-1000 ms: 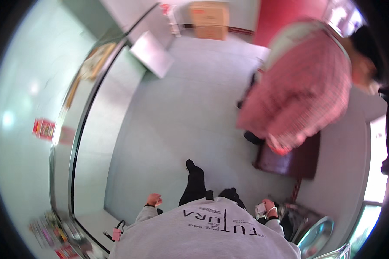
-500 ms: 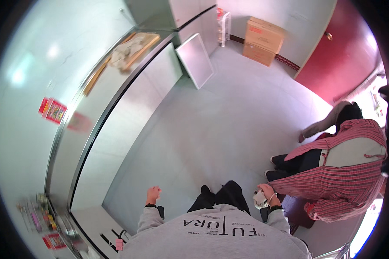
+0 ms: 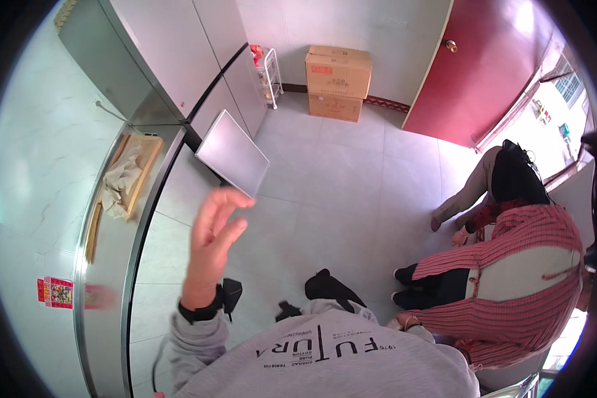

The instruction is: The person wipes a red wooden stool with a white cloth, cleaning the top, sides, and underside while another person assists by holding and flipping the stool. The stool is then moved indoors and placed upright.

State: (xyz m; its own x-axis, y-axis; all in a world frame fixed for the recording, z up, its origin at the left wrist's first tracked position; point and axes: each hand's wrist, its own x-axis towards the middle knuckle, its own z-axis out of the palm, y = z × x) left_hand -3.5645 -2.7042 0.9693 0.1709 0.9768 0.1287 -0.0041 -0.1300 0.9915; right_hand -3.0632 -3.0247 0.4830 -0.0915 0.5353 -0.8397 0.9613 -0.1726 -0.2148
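Note:
My left hand (image 3: 215,242) is raised over the floor beside the steel-edged counter. Its fingers are loosely bent with the thumb apart, and nothing is in it. A black band with a small black device (image 3: 229,295) sits at that wrist. My right hand (image 3: 402,321) is low at my side, close to a person's red striped garment (image 3: 511,285). Only a small part of that hand shows, so its fingers and anything in them are hidden.
On the left runs the counter (image 3: 116,265), bearing a wooden board (image 3: 150,162) with crumpled cloth (image 3: 118,186). A framed panel (image 3: 235,156) leans by the tall cabinet (image 3: 172,53). Cardboard boxes (image 3: 338,73) stand behind. Two people bend at right near the red door (image 3: 471,79).
My left hand has risen and reached forward, its fingers spreading. My right hand, which held a whitish cloth, is now mostly hidden. The view has swung left and forward.

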